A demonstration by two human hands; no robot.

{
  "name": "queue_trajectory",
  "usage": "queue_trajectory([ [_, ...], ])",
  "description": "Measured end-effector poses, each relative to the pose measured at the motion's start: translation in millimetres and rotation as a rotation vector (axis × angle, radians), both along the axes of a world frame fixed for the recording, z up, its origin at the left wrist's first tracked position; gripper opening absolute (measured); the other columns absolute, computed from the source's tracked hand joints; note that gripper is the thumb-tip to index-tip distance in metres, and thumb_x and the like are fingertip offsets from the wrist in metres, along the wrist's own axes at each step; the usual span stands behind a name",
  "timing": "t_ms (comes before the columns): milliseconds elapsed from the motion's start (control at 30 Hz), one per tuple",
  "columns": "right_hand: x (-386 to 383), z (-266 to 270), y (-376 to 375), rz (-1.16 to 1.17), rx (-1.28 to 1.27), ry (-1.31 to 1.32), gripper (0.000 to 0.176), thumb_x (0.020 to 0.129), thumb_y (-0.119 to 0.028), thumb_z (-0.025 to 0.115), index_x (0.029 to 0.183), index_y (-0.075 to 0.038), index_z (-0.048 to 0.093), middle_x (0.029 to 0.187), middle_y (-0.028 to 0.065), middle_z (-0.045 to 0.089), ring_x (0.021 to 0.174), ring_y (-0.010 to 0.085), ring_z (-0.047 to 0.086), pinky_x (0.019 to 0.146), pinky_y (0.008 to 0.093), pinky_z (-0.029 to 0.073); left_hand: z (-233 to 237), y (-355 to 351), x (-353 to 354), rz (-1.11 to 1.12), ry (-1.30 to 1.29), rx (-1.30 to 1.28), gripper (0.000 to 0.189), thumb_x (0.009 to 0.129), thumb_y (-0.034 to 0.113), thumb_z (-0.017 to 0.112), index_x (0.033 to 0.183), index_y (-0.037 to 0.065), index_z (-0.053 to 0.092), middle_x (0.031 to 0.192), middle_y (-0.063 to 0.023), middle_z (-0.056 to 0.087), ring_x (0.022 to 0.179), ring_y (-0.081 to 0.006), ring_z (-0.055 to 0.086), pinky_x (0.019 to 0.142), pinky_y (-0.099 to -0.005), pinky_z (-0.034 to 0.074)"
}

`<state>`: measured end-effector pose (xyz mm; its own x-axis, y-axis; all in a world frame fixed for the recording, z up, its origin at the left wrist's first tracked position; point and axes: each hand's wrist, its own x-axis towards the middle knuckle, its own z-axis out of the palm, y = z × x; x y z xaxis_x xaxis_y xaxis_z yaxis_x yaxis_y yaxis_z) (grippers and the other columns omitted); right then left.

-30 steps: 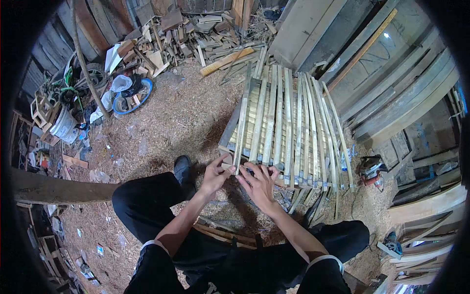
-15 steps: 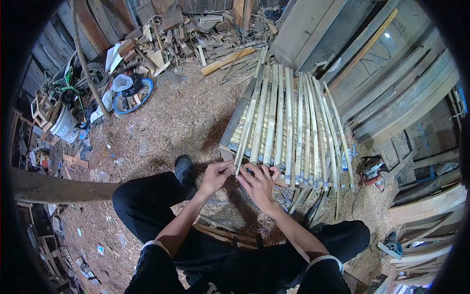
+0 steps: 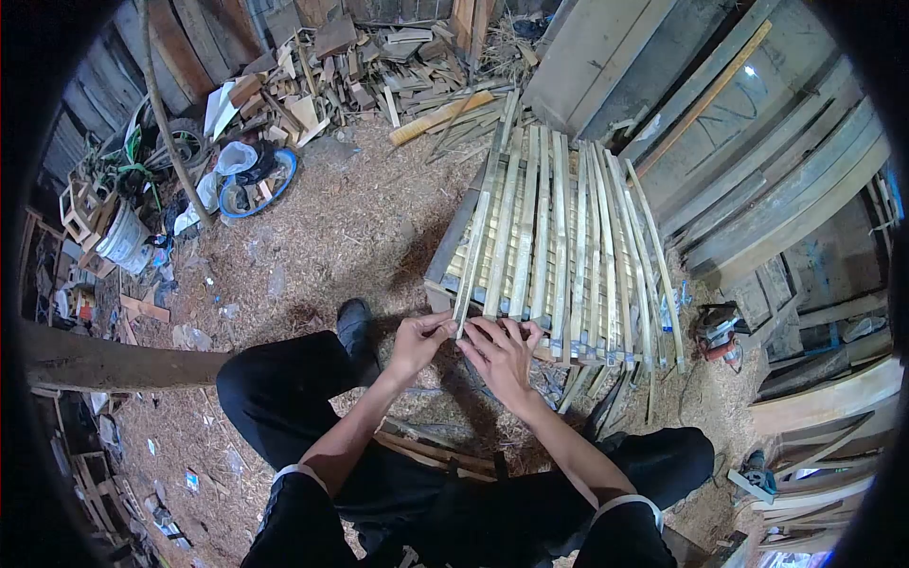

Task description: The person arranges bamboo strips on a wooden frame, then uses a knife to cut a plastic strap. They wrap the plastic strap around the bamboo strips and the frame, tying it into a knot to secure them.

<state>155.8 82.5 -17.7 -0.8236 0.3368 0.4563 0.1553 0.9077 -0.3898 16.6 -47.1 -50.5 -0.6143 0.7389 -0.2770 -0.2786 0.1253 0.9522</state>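
Observation:
A row of long, thin wooden strips (image 3: 524,227) lies side by side over a slatted wooden rack in front of me. My left hand (image 3: 418,346) pinches the near end of the leftmost wooden strip (image 3: 471,260) between thumb and fingers. Against the other side of that same end, my right hand (image 3: 503,357) presses its thumb and fingertips, its other fingers curled by the neighbouring strip ends. The fingers partly hide the strip's tip. Bluish-grey marks or wrapping show on several near ends, too small to make out.
Scrap wood (image 3: 374,76) is heaped at the back. A blue basin (image 3: 258,204) and a white bucket (image 3: 124,242) stand to the left. A red power tool (image 3: 721,343) sits right of the rack. Boards (image 3: 606,66) lean along the right wall. Shavings cover the floor.

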Motion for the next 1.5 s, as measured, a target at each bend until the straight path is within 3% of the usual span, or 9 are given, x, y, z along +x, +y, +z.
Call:
queue_trajectory([
  [333, 0.0, -0.8, -1.8, -0.002, 0.004, -0.010, 0.028, 0.087, -0.030, 0.077, 0.108, -0.012, 0.075, 0.119, 0.0006, 0.067, 0.103, 0.0209, 0.056, 0.098, 0.0477, 0.028, 16.5, -0.9, -0.8, -0.024, 0.000, 0.019, 0.037, 0.097, 0.011, 0.070, 0.129, -0.006, 0.064, 0.115, -0.0096, 0.073, 0.104, -0.0109, 0.065, 0.095, -0.0270, 0.050],
  [400, 0.2, -1.0, -1.9, -0.004, 0.010, -0.019, 0.029, 0.087, -0.031, 0.077, 0.109, -0.012, 0.075, 0.120, 0.0006, 0.067, 0.104, 0.0209, 0.056, 0.098, 0.0478, 0.028, 22.3, -1.3, 0.8, -0.009, -0.031, 0.002, 0.034, 0.098, 0.011, 0.068, 0.129, -0.004, 0.065, 0.110, -0.0050, 0.073, 0.098, -0.0072, 0.063, 0.087, -0.0240, 0.050],
  [500, 0.8, -0.2, -1.7, -0.006, 0.011, -0.022, 0.030, 0.088, -0.032, 0.076, 0.110, -0.012, 0.074, 0.121, 0.0007, 0.067, 0.104, 0.0212, 0.056, 0.099, 0.0477, 0.027, 23.2, -3.7, -2.1, 0.001, -0.089, 0.056, 0.044, 0.096, 0.012, 0.072, 0.135, -0.004, 0.060, 0.108, -0.0099, 0.074, 0.097, -0.0097, 0.064, 0.085, -0.0267, 0.052],
  [733, -0.4, -2.1, -2.4, -0.007, -0.014, -0.010, 0.030, 0.088, -0.032, 0.077, 0.110, -0.012, 0.075, 0.122, 0.0004, 0.067, 0.104, 0.0218, 0.057, 0.099, 0.0478, 0.027, 25.7, -8.8, -4.1, -0.039, -0.096, -0.045, 0.048, 0.094, 0.010, 0.073, 0.137, -0.002, 0.054, 0.097, -0.0093, 0.074, 0.088, -0.0092, 0.062, 0.073, -0.0255, 0.049],
  [800, -1.0, -2.6, -1.6, -0.005, 0.004, 0.003, 0.029, 0.088, -0.032, 0.077, 0.110, -0.012, 0.075, 0.121, 0.0002, 0.068, 0.103, 0.0218, 0.057, 0.099, 0.0477, 0.027, 25.6, -6.2, -2.5, -0.003, -0.127, -0.031, 0.042, 0.095, 0.010, 0.072, 0.132, -0.001, 0.056, 0.091, -0.0033, 0.073, 0.080, -0.0061, 0.059, 0.072, -0.0227, 0.046],
  [1233, -0.6, -2.1, -0.7, -0.007, 0.038, 0.000, 0.032, 0.086, -0.032, 0.079, 0.112, -0.014, 0.075, 0.120, 0.0006, 0.068, 0.101, 0.0199, 0.058, 0.097, 0.0445, 0.029, 21.6, -7.0, -0.4, 0.038, -0.137, 0.029, 0.033, 0.094, 0.006, 0.072, 0.123, 0.000, 0.060, 0.096, -0.0063, 0.072, 0.088, -0.0070, 0.063, 0.073, -0.0215, 0.049],
  [1333, 5.6, 2.6, -0.7, -0.017, 0.083, -0.038, 0.037, 0.087, -0.034, 0.078, 0.118, -0.015, 0.072, 0.127, 0.0028, 0.064, 0.107, 0.0208, 0.057, 0.100, 0.0463, 0.028, 16.6, -15.0, -7.8, 0.017, -0.075, -0.001, 0.040, 0.093, 0.014, 0.074, 0.128, 0.001, 0.060, 0.100, -0.0091, 0.075, 0.091, -0.0095, 0.067, 0.073, -0.0238, 0.050],
  [1400, 13.6, 4.1, 3.6, -0.031, 0.044, -0.042, 0.043, 0.086, -0.036, 0.078, 0.123, -0.014, 0.069, 0.134, 0.0053, 0.060, 0.116, 0.0229, 0.055, 0.104, 0.0488, 0.026, 14.6, -16.0, -13.9, 0.068, 0.459, -0.192, 0.048, 0.091, 0.025, 0.075, 0.132, 0.003, 0.060, 0.107, -0.0104, 0.076, 0.095, -0.0155, 0.072, 0.083, -0.0336, 0.050],
  [1500, 21.1, 6.6, 11.6, -0.071, 0.124, -0.023, 0.049, 0.087, -0.039, 0.078, 0.128, -0.015, 0.066, 0.139, 0.0060, 0.054, 0.121, 0.0245, 0.052, 0.103, 0.0484, 0.027, 39.5, -11.1, -10.0, 0.134, 0.634, -0.176, 0.042, 0.094, 0.023, 0.074, 0.127, 0.000, 0.063, 0.113, -0.0103, 0.073, 0.103, -0.0178, 0.070, 0.084, -0.0302, 0.051],
])
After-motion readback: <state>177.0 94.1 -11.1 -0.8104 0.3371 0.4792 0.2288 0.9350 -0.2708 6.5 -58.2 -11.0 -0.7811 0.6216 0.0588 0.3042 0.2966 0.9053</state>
